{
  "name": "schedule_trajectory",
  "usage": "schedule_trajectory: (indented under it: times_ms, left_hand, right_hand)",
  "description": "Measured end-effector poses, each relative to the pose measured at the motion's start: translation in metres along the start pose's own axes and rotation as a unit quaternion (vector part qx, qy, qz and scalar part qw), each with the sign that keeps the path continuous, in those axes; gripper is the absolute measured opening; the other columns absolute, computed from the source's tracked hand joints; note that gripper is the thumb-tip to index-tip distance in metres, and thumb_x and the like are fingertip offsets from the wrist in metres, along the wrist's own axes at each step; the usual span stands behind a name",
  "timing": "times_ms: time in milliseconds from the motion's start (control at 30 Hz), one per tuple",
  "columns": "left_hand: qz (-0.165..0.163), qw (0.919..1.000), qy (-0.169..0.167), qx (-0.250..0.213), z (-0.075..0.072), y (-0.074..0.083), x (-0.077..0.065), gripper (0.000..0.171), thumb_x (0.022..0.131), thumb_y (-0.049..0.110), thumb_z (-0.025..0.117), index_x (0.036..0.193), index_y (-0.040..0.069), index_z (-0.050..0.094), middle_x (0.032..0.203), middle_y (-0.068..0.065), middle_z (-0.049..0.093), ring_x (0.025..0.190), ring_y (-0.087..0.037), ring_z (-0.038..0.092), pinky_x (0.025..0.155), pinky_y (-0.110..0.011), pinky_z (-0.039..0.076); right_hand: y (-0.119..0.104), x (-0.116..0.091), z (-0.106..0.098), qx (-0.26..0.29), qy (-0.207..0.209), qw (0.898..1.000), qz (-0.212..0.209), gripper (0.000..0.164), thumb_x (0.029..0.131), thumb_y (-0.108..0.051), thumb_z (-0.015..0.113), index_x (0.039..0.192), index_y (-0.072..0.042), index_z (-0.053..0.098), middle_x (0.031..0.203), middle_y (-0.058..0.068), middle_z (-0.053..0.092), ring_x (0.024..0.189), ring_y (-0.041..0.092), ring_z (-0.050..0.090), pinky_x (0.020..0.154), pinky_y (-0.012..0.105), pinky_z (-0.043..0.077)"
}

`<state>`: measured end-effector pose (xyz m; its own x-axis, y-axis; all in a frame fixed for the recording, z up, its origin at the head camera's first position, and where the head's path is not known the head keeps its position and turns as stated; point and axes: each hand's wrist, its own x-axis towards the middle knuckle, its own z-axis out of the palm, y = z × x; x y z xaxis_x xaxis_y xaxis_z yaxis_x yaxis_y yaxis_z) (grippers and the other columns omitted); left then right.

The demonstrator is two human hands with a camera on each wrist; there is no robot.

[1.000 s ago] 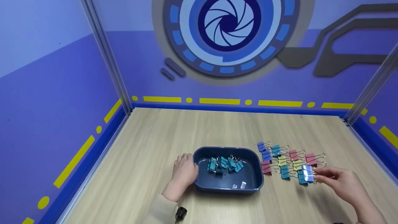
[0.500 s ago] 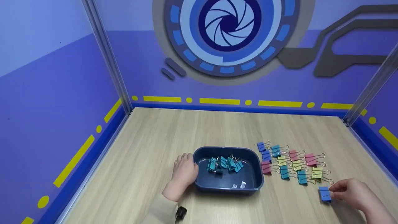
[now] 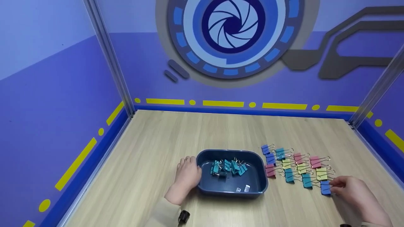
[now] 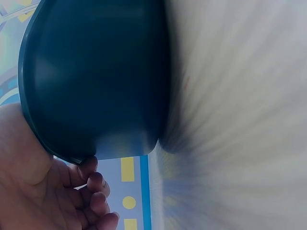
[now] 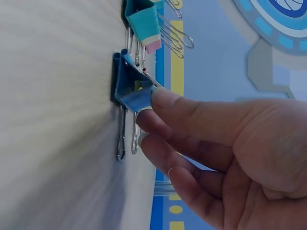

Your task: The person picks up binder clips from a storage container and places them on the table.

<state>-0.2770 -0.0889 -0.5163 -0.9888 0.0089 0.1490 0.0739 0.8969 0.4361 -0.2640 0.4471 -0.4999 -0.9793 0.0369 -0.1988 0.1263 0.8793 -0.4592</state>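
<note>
My right hand (image 3: 355,192) pinches a blue binder clip (image 3: 325,188) between thumb and fingertips, low at the table, at the near right end of the clip group. In the right wrist view the thumb lies on the edge of this blue binder clip (image 5: 136,98), with its wire handles pointing down and a teal clip (image 5: 144,24) above it. At the left side of a dark blue plastic box (image 3: 227,191), my left hand (image 3: 188,173) holds the rim. The left wrist view shows the fingers (image 4: 98,184) curled outside the box wall (image 4: 100,81); the thumb is hidden behind the rim.
Several teal binder clips (image 3: 234,167) lie inside the box. Right of it, blue, teal, pink and yellow clips lie in slanting rows, a yellow clip (image 3: 322,173) just behind the held one. A small black object (image 3: 183,216) sits by the left sleeve. Purple walls enclose the table.
My right hand has carried the blue binder clip from over the teal and yellow clips down to the near right, then slightly back toward the yellow clip. The left hand and box stay put.
</note>
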Motion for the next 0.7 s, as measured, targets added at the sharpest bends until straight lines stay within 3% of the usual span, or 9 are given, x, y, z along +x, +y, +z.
schedule_trajectory:
  times_ms: [300, 367, 533, 600, 700]
  left_hand:
    - [0.009, 0.9999, 0.012, 0.008, 0.0, 0.0, -0.001, 0.033, 0.095, 0.017, 0.061, 0.12, -0.005, 0.06, 0.111, -0.019, 0.063, 0.105, -0.035, 0.054, 0.089, -0.049, 0.045]
    - [0.007, 0.9999, 0.011, 0.009, 0.0, 0.0, -0.002, 0.033, 0.096, 0.018, 0.061, 0.12, -0.004, 0.06, 0.112, -0.019, 0.063, 0.105, -0.034, 0.054, 0.09, -0.048, 0.045]
    - [0.001, 1.0, 0.005, 0.005, 0.0, 0.001, -0.002, 0.034, 0.096, 0.018, 0.061, 0.122, -0.005, 0.059, 0.113, -0.019, 0.063, 0.105, -0.034, 0.054, 0.091, -0.049, 0.045]
    - [0.0, 1.0, 0.003, 0.004, 0.0, 0.001, -0.001, 0.034, 0.096, 0.018, 0.061, 0.122, -0.004, 0.059, 0.113, -0.019, 0.063, 0.105, -0.034, 0.054, 0.09, -0.049, 0.045]
    - [-0.001, 1.0, 0.003, 0.005, 0.001, 0.0, 0.0, 0.034, 0.096, 0.018, 0.061, 0.121, -0.004, 0.059, 0.113, -0.019, 0.062, 0.105, -0.034, 0.054, 0.09, -0.049, 0.045]
  right_hand:
    - [0.0, 0.002, 0.002, -0.017, 0.033, 0.999, -0.028, 0.024, 0.085, -0.005, 0.075, 0.106, 0.005, 0.071, 0.1, 0.022, 0.072, 0.092, 0.032, 0.065, 0.079, 0.047, 0.049]
    - [-0.003, 0.0, 0.0, -0.017, 0.027, 0.999, -0.022, 0.031, 0.085, -0.006, 0.075, 0.112, 0.007, 0.068, 0.103, 0.025, 0.07, 0.094, 0.036, 0.064, 0.082, 0.052, 0.049]
    - [-0.019, -0.007, -0.008, -0.024, 0.027, 0.999, -0.014, 0.045, 0.087, -0.012, 0.073, 0.126, 0.009, 0.063, 0.128, 0.037, 0.06, 0.12, 0.059, 0.05, 0.097, 0.07, 0.039]
    - [-0.03, -0.01, -0.01, -0.026, 0.05, 0.998, -0.031, 0.045, 0.089, -0.014, 0.073, 0.127, 0.008, 0.063, 0.132, 0.037, 0.058, 0.125, 0.062, 0.045, 0.098, 0.073, 0.036]
    - [-0.049, -0.013, -0.009, -0.016, 0.096, 0.993, -0.065, 0.041, 0.091, -0.015, 0.073, 0.126, 0.006, 0.065, 0.128, 0.035, 0.063, 0.121, 0.059, 0.052, 0.096, 0.072, 0.04]
